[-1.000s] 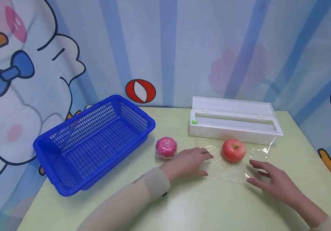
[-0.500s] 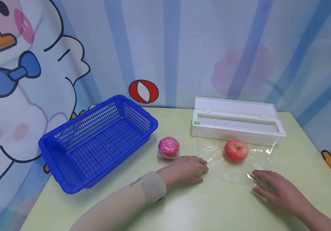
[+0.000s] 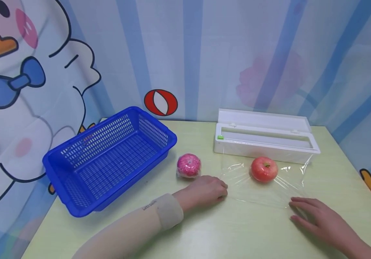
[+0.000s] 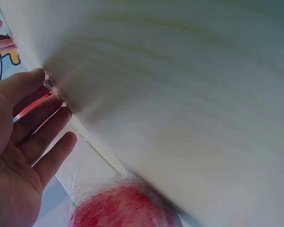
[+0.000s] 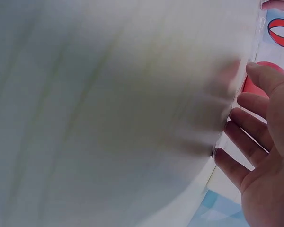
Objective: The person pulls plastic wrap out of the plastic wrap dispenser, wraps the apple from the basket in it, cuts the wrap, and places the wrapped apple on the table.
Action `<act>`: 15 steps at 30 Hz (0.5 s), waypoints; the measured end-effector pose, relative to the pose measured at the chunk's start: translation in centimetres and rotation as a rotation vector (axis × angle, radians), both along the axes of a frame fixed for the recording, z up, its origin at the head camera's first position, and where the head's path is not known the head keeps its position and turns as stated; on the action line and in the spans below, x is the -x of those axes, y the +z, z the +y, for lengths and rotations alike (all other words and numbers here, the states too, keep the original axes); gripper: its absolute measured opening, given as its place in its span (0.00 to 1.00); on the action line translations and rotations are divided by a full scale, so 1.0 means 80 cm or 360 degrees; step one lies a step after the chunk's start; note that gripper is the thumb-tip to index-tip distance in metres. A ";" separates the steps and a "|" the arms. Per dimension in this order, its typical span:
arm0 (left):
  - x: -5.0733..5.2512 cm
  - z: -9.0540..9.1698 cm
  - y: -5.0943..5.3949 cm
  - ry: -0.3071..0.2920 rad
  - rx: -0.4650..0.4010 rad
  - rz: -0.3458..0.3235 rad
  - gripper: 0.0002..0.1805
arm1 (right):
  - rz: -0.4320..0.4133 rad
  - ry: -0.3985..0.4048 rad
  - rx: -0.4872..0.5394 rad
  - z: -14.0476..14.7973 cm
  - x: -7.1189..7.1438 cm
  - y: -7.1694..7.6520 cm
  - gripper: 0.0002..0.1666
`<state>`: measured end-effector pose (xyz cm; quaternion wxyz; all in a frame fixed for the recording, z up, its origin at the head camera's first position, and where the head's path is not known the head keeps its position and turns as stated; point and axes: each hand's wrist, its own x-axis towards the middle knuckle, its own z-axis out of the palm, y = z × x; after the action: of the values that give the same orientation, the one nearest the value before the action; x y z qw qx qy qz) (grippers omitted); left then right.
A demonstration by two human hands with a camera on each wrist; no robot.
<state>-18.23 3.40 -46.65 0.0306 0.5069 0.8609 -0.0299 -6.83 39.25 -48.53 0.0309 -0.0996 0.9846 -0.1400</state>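
Observation:
A red apple (image 3: 264, 169) sits on a sheet of clear cling film (image 3: 256, 196) spread over the table. My left hand (image 3: 203, 192) rests at the film's near left corner, fingertips down. In the left wrist view the left hand's fingers (image 4: 47, 135) are only slightly bent. Beside that hand lies a pink round item (image 3: 189, 166) wrapped in film. My right hand (image 3: 326, 221) touches the near right corner, thumb apart from the fingers; its fingers (image 5: 248, 142) look loosely bent in the right wrist view. Behind the apple, the film reaches a white cling film dispenser (image 3: 266, 153) with its lid raised.
A blue plastic basket (image 3: 133, 178) stands at the left on the pale table (image 3: 211, 237). A green slider (image 3: 220, 137) sits at the dispenser's left end. A cartoon-printed curtain (image 3: 217, 54) hangs behind the table.
Both hands have moved toward the near edge and slightly apart, along the film. Fine creases now run from the apple toward the right hand. The head view has shifted slightly.

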 end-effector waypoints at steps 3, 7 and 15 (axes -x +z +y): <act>-0.002 -0.001 -0.002 -0.0040 0.0027 0.0132 0.10 | -0.0007 -0.0009 -0.0007 0.004 -0.001 -0.001 0.30; -0.006 -0.004 -0.003 -0.0095 0.0081 0.0292 0.09 | -0.0021 -0.0018 -0.0022 0.006 -0.003 -0.003 0.30; -0.009 -0.004 -0.002 -0.0165 0.0183 0.0443 0.10 | 0.0063 0.0023 -0.0114 0.009 -0.005 -0.004 0.25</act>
<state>-17.47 3.08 -46.80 -0.0615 0.5392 0.8263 -0.1507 -6.42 40.00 -48.84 0.0160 -0.1083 0.9887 -0.1025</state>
